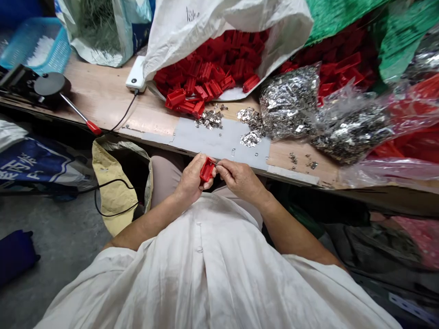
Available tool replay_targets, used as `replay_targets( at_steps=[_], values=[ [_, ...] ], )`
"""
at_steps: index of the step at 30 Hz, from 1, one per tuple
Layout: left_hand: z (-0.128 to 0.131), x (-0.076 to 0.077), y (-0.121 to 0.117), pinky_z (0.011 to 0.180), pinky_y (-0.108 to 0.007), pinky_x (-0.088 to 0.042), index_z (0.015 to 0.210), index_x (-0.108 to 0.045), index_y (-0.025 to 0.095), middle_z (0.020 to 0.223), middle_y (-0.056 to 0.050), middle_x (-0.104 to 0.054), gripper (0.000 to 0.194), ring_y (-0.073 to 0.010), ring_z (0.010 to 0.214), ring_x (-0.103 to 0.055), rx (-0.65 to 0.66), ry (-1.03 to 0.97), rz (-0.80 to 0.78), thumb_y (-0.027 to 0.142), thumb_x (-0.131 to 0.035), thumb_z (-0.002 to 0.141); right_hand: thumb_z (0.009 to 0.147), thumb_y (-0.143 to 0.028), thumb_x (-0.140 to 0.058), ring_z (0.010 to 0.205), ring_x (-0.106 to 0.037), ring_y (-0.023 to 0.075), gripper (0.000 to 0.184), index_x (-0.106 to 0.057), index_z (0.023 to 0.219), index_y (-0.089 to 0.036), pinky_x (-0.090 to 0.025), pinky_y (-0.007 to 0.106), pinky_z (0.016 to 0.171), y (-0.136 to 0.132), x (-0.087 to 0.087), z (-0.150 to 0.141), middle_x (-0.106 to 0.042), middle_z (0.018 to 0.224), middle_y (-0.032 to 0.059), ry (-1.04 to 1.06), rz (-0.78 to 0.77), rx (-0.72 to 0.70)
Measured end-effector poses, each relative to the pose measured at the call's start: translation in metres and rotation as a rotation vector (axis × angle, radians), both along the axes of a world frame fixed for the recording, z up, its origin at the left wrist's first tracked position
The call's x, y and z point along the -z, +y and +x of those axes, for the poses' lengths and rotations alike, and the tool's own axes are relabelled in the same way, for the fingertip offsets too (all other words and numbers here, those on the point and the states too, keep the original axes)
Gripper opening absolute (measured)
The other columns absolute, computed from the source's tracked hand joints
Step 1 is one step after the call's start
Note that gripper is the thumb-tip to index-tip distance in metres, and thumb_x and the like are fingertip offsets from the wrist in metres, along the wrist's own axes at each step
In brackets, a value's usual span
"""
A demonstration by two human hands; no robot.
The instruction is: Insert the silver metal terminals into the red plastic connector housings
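Observation:
My left hand is closed around a small red plastic housing, held over my lap just in front of the bench edge. The housing's hollow side faces up. My right hand meets it from the right, thumb and forefinger pinched at the housing's right rim. Something small and dark shows at those fingertips, too small to name. Beyond my hands, little piles of shiny metal pieces lie on a grey sheet on the bench.
A white sack spills red housings onto the bench. Clear bags of metal pieces stand at right. A hand press with a red-tipped lever, a white power bank with a cable, and an open yellow sack are at left.

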State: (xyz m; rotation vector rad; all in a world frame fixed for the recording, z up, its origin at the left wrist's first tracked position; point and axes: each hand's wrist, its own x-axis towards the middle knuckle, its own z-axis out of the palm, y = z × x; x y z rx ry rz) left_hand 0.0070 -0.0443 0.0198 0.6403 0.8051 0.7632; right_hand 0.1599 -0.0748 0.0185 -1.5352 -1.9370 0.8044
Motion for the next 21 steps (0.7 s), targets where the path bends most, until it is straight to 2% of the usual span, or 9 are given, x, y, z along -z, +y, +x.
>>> replay_targets(
  at_steps=[6,13,18,21],
  values=[
    [0.002,-0.001,0.0,0.035,-0.016,-0.019,0.088,-0.051,0.017,0.059,0.003,-0.054,0.027,-0.0029,0.033,-0.034,-0.022,0.008,-0.044,0.044,-0.053,0.087,0.097,-0.026,-0.039,0.06,-0.051,0.0128,0.025,-0.058,0.082,-0.02,-0.034,0.024,0.061,-0.001,0.005,-0.001,-0.062,0.072,0.0009,-0.111,0.021,0.022],
    [0.005,-0.002,0.001,0.036,-0.016,-0.019,0.084,-0.05,0.017,0.058,0.003,-0.053,0.024,-0.0023,0.034,-0.032,-0.05,0.03,-0.114,0.04,-0.053,0.088,0.099,-0.029,-0.035,0.074,-0.058,0.0165,0.029,-0.059,0.086,-0.019,-0.034,0.026,0.066,-0.003,0.013,-0.004,-0.065,0.08,0.0051,-0.373,0.093,0.031],
    [0.008,0.007,-0.003,0.036,-0.015,-0.017,0.079,-0.043,0.019,0.058,0.004,-0.053,0.026,-0.0018,0.034,-0.031,-0.078,0.086,-0.067,0.042,-0.052,0.088,0.101,-0.03,-0.029,0.07,-0.058,0.0163,0.035,-0.061,0.09,-0.018,-0.03,0.028,0.06,-0.006,0.019,-0.01,-0.066,0.08,0.0059,-0.553,0.048,0.031],
    [0.008,0.014,-0.005,0.036,-0.014,-0.017,0.078,-0.042,0.019,0.058,0.005,-0.052,0.029,-0.0017,0.034,-0.03,-0.083,0.105,-0.041,0.044,-0.053,0.088,0.101,-0.029,-0.028,0.069,-0.058,0.0165,0.035,-0.061,0.094,-0.018,-0.028,0.029,0.058,-0.005,0.021,-0.01,-0.067,0.081,0.0064,-0.594,-0.006,0.021]
  ],
)
